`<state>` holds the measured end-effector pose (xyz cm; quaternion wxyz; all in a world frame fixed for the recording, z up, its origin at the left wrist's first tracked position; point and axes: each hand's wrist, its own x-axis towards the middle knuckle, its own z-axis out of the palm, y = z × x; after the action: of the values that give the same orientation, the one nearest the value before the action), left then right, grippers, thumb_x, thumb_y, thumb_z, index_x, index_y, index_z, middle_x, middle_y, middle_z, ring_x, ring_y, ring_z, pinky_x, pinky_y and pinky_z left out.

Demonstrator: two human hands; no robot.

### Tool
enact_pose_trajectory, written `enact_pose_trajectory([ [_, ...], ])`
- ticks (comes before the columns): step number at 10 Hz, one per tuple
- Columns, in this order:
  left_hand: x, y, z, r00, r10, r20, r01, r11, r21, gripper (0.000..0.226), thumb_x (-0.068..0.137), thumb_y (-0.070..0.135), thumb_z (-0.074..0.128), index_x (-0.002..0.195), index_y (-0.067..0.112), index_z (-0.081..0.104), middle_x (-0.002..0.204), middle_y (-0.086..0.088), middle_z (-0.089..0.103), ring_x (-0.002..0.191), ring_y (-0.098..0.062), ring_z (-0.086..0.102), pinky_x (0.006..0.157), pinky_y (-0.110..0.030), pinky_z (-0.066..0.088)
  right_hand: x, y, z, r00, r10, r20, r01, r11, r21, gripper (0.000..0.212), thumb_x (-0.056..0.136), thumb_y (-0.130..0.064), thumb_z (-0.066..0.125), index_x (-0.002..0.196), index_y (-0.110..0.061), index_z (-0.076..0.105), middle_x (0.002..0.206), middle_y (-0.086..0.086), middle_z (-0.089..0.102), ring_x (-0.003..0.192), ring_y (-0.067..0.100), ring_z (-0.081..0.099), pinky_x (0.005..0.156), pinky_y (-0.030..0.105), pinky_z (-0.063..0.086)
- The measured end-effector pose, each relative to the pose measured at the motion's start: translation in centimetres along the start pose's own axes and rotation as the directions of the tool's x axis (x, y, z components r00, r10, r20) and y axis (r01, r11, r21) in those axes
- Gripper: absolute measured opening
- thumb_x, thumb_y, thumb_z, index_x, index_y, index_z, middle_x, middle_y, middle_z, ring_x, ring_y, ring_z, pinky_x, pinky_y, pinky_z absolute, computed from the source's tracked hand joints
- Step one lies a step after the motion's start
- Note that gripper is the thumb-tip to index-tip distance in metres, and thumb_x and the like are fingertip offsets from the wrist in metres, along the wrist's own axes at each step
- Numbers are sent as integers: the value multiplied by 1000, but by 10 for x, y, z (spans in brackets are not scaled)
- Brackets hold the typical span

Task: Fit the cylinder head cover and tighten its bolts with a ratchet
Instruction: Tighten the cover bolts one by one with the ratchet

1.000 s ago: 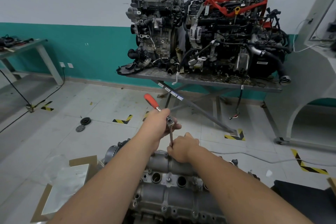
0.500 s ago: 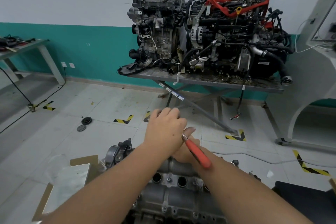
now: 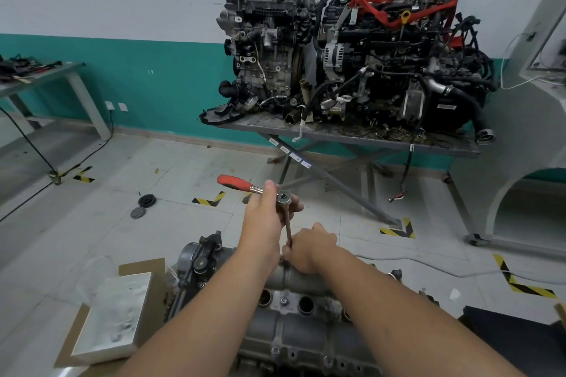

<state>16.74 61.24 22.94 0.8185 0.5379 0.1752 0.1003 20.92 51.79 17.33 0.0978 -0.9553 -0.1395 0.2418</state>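
Left hand (image 3: 266, 214): I see it wrapped around the ratchet (image 3: 283, 199) at its head end, fingers curled behind the metal head, thumb side toward me
Ratchet handle (image 3: 234, 182): red grip pointing out to the left and slightly away, clear of my palm
Extension bar (image 3: 288, 229): thin steel rod dropping from the ratchet head, tilted a little, down toward the cover's far edge
Right hand (image 3: 309, 249): fingers curled and pinching the lower part of the extension bar just above the engine; I cannot see the socket or the bolt beneath it
Cylinder head cover (image 3: 294, 315): grey cast metal, seated on top of the engine directly below me, between my two forearms; round plug wells and one small bolt head show on its upper face
Cardboard (image 3: 141, 266): flat on the floor to the left of the engine, with a pale tray (image 3: 113, 318) lying on it
Bench (image 3: 352, 139): metal, against the teal-and-white wall, carrying two complete engines (image 3: 352, 52), well apart from my work
Floor discs (image 3: 142, 206): two dark round parts lying on the tiles, left of my hands
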Motion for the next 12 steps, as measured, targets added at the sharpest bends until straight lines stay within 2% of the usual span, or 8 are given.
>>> enact_pose_trajectory([
  [3,-2,10,-14,977,-28,213,33,999,-21,22,108,21,36,113,7,52,78,-13,70,75,-27,70,83,-42,51,2,1,2,1000,28,5,-28,999,34,45,94,-42,46,131,-18,58,144,15,42,134,39,33,107,56,29],
  [6,5,42,16,989,-148,29,121,895,430,21,102,16,40,98,5,57,63,-6,67,63,-27,72,83,-41,60,-2,1,3,999,-23,-40,19,995,-98,46,100,-48,28,117,-22,63,117,6,55,122,29,35,88,47,38],
  [7,6,49,21,988,-118,99,19,730,683,25,103,19,36,106,8,57,72,-5,69,71,-27,75,86,-41,57,-4,0,2,999,-23,-45,18,994,-111,47,101,-48,25,115,-23,63,111,5,55,117,28,35,87,46,41],
  [8,5,54,26,938,-13,347,-338,189,922,27,105,29,38,101,12,59,78,-3,67,75,-25,67,72,-38,55,-5,3,4,996,-57,-67,48,990,-129,45,101,-46,28,114,-22,63,114,5,57,118,28,36,90,46,42],
  [9,-1,44,17,776,74,626,-576,-320,752,22,103,37,43,95,19,52,77,6,43,70,-19,52,60,-32,41,-5,3,4,993,-73,-88,65,994,-88,40,99,-43,31,115,-23,62,121,4,57,120,29,38,90,47,42],
  [10,0,26,1,547,273,791,-673,-418,610,42,97,53,45,77,17,51,79,2,46,72,-23,51,61,-32,30,-4,0,5,977,-147,-154,146,989,-20,36,100,-37,39,126,-23,60,130,5,59,126,30,49,99,49,45],
  [11,1,5,-11,409,535,739,-782,-212,586,56,86,63,52,74,9,59,86,-4,56,70,-23,50,60,-34,39,-1,5,7,991,-119,-67,131,969,208,39,102,-25,47,139,-14,51,147,11,47,138,30,40,111,36,35],
  [12,-8,-13,-13,707,456,540,-706,420,569,40,78,54,57,100,21,61,105,6,52,84,-6,54,75,-33,47,-7,5,1,998,-2,-64,18,968,250,24,98,-31,41,115,-23,57,131,10,56,120,29,45,92,31,41],
])
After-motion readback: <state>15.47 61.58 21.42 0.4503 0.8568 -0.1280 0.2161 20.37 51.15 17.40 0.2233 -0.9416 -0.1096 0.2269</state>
